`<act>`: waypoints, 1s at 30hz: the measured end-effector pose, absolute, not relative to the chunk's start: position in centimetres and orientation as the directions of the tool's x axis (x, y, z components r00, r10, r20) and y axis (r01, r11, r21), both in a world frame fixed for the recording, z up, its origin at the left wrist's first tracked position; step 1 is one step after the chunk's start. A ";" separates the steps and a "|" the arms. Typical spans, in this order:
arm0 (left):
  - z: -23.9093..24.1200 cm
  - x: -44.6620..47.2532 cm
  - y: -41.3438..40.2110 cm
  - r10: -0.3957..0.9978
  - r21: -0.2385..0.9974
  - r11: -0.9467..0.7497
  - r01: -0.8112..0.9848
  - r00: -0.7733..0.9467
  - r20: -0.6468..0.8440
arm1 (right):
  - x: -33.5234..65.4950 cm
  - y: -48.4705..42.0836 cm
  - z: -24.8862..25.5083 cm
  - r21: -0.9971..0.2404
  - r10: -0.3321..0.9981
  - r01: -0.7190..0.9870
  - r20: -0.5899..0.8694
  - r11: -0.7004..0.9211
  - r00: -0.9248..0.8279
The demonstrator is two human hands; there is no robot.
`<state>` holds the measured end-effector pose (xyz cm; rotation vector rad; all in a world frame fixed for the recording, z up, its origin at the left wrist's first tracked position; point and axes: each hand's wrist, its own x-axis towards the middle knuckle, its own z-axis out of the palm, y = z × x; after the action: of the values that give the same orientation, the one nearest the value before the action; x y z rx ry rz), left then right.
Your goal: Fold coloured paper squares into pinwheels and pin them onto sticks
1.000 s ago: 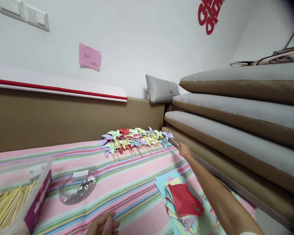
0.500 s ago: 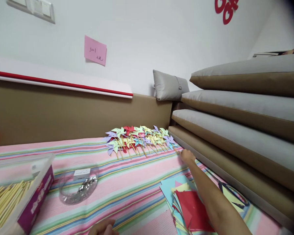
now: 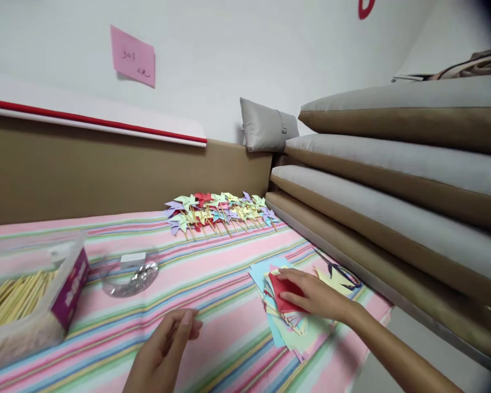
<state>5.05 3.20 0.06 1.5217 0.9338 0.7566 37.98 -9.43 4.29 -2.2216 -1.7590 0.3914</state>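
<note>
My right hand (image 3: 313,295) lies flat, fingers stretched, on a stack of coloured paper squares (image 3: 284,322), touching the red sheet (image 3: 282,292) on top. My left hand (image 3: 166,346) hovers low over the striped cloth (image 3: 213,273) near the front, fingers loosely curled and apart, holding nothing. A row of finished paper pinwheels (image 3: 219,213) on sticks lies farther back on the cloth, out of reach of both hands.
Black scissors (image 3: 339,271) lie just right of the paper stack. A clear box of wooden sticks (image 3: 24,305) stands at the left, beside a clear bag of metal pins (image 3: 129,273). Stacked grey and brown cushions (image 3: 393,185) line the right side.
My right hand has drawn back from the far end of the pinwheel row and come down on the paper stack. My left hand has risen into view.
</note>
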 end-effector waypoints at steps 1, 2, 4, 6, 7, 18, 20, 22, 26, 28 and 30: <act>0.1 5.1 3.1 0.871 0.989 -0.059 0.137 0.490 -0.016 | 37.4 -10.2 4.2 -0.382 0.978 0.901 -0.042 -0.205 0.205; 0.0 5.3 3.1 0.859 0.991 -0.071 0.112 0.512 0.004 | 37.0 -10.7 4.0 -0.380 0.978 0.902 -0.040 -0.205 0.205; -0.2 5.5 3.0 0.849 0.995 -0.075 0.063 0.527 0.031 | 36.7 -11.1 3.5 -0.375 0.974 0.901 -0.027 -0.219 0.226; -0.4 5.8 2.8 0.848 0.997 -0.069 0.035 0.528 0.041 | 36.6 -11.2 2.9 -0.373 0.972 0.900 -0.020 -0.225 0.235; -0.4 5.8 2.8 0.848 0.997 -0.075 0.024 0.528 0.051 | 36.6 -11.2 2.7 -0.373 0.973 0.900 -0.024 -0.223 0.231; 0.1 5.5 2.9 0.864 0.992 -0.124 0.002 0.492 0.107 | 37.6 -11.4 2.2 -0.297 0.984 0.939 -0.088 -0.174 0.154; -0.1 5.5 3.1 0.860 0.990 -0.140 -0.001 0.496 0.122 | 37.7 -11.3 2.4 -0.287 0.986 0.945 -0.091 -0.157 0.137; -0.4 5.4 3.3 0.852 0.988 -0.157 0.003 0.506 0.134 | 37.8 -11.2 2.7 -0.277 0.989 0.950 -0.084 -0.144 0.126; -1.2 4.4 4.0 0.853 0.983 -0.179 0.040 0.504 0.134 | 38.1 -11.0 2.9 -0.278 0.992 0.953 -0.053 -0.122 0.111; -1.6 3.8 4.4 0.865 0.982 -0.179 0.063 0.486 0.127 | 38.5 -11.0 2.8 -0.288 0.994 0.951 -0.047 -0.111 0.101; -1.8 3.3 4.7 0.876 0.981 -0.175 0.078 0.468 0.119 | 39.0 -10.9 2.8 -0.298 0.995 0.949 -0.050 -0.100 0.089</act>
<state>3.31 4.68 -1.84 1.5956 0.8488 0.8889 39.02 -10.93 2.80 -2.1697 -1.9694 0.3568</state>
